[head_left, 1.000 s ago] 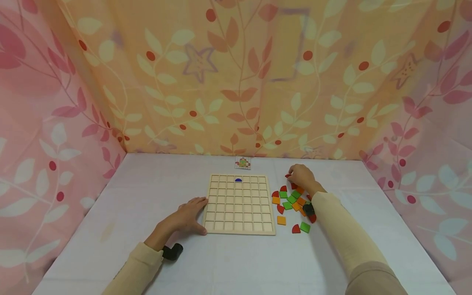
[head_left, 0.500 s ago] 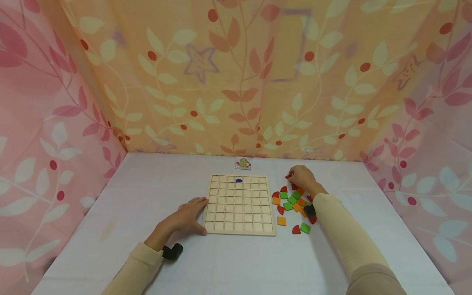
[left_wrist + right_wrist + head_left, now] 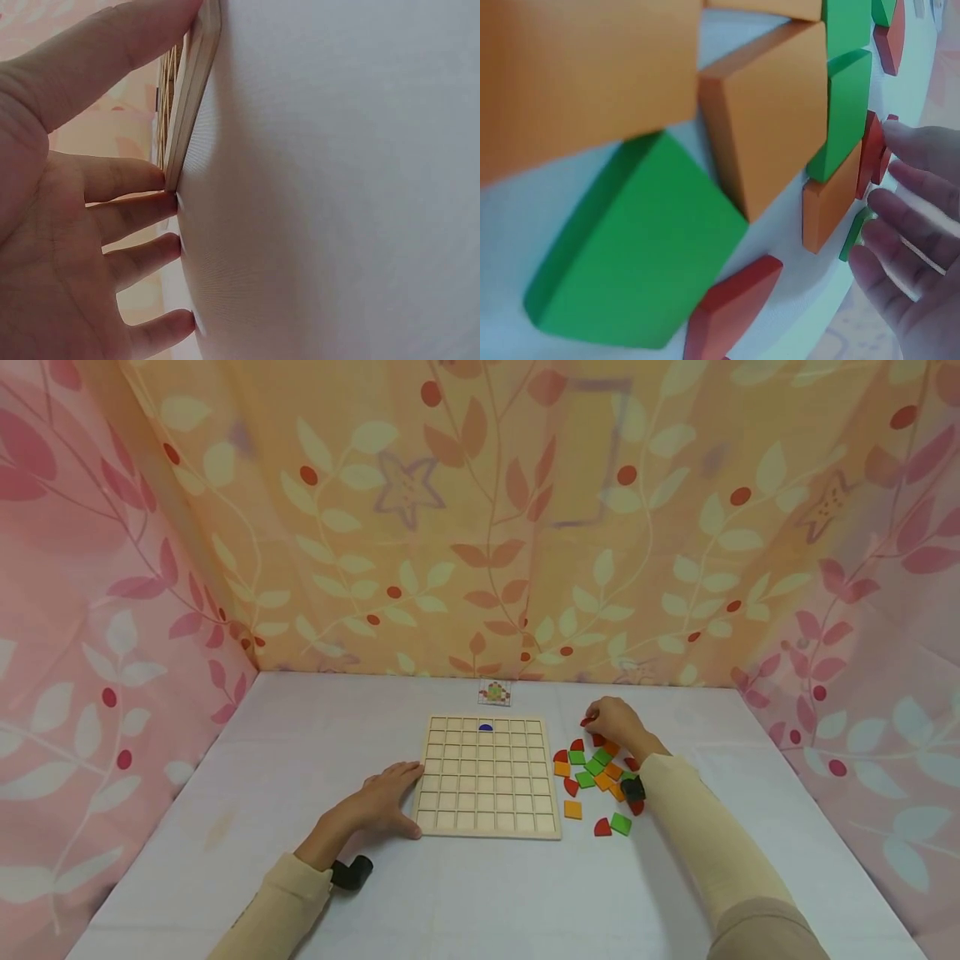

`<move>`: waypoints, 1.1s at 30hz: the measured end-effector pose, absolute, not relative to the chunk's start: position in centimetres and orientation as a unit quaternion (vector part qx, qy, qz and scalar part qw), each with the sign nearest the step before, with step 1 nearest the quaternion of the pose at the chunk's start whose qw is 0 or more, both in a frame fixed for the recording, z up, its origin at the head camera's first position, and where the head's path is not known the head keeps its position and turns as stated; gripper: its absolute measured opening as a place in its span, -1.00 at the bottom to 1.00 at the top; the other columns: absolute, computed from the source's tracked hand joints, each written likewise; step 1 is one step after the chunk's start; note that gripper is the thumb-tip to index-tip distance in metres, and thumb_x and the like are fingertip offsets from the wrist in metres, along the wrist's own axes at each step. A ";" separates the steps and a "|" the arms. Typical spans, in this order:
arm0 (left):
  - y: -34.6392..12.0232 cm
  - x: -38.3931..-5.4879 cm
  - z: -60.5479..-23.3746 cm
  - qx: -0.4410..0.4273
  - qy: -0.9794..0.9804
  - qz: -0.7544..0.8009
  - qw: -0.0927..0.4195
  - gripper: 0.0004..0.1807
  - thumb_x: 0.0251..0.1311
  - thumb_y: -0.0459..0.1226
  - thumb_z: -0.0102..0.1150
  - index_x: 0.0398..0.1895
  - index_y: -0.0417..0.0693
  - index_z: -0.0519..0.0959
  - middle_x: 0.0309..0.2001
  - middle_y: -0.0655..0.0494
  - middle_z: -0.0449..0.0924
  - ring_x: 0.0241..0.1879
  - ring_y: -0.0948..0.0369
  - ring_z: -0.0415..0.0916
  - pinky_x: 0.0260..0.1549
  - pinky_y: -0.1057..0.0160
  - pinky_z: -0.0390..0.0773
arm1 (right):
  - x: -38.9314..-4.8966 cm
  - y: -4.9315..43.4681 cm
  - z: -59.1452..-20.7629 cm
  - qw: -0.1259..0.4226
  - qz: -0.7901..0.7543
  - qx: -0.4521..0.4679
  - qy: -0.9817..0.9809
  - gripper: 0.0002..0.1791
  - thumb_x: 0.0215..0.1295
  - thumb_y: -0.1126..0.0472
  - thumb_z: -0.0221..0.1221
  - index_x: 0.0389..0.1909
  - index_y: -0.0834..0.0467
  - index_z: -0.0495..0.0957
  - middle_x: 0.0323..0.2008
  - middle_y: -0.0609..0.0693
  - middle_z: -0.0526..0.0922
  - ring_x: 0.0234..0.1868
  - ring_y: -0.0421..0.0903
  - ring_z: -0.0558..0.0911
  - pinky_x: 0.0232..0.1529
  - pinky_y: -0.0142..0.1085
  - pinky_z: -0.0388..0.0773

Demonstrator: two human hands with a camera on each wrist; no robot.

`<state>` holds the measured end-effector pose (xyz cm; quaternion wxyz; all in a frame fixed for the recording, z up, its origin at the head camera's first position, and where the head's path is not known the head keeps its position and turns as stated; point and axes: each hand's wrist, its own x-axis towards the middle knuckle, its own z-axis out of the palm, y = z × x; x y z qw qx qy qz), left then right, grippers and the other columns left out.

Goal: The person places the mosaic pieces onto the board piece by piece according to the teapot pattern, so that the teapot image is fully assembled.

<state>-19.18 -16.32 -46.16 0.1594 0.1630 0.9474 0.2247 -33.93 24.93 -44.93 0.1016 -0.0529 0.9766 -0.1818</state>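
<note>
A wooden grid board [image 3: 480,839] lies on the white table with one blue half-round piece [image 3: 486,727] in a top-row cell. My left hand [image 3: 384,799] rests at the board's left side, fingers spread, thumb by its near corner; in the left wrist view the thumb [image 3: 112,56] touches the board's edge [image 3: 193,97]. Past the far end of a spread of coloured tiles, my right hand [image 3: 617,720] pinches a red quarter-round tile [image 3: 587,722] at its fingertips. In the right wrist view, the right hand's fingers [image 3: 915,225] are curled close to red pieces, partly hiding them.
Right of the board lie several orange squares [image 3: 573,810], green squares [image 3: 621,823] and red quarter-rounds [image 3: 602,827]. A small pattern card [image 3: 494,692] is behind the board. Flowered cloth [image 3: 480,527] walls in the table at the back and sides.
Both hands stay almost in place. The red tile at the right fingertips has shifted very slightly; the board and the other tiles have not moved.
</note>
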 end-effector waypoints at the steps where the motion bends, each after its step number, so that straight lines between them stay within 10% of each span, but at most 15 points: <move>1: -16.3 -19.2 -46.2 0.163 0.947 0.226 0.159 0.10 -0.15 -0.09 0.55 0.47 -0.20 0.16 0.49 -0.17 0.11 0.50 -0.15 -0.02 0.36 -0.30 0.08 | -33.9 24.9 -44.9 0.100 -0.182 -0.051 0.977 -0.66 0.27 0.16 0.23 -0.04 0.30 0.62 -0.12 0.20 0.64 -0.22 0.06 0.53 0.02 -0.10 0.57; 33: -16.3 -19.3 -46.4 0.162 0.948 0.228 0.153 0.10 -0.18 -0.07 0.57 0.46 -0.17 0.20 0.48 -0.15 0.14 0.50 -0.13 0.01 0.32 -0.31 0.12 | -34.4 24.1 -44.9 0.082 -0.178 -0.097 0.976 -0.66 0.25 0.20 0.23 -0.04 0.32 0.64 -0.08 0.22 0.67 -0.18 0.07 0.55 0.11 -0.02 0.55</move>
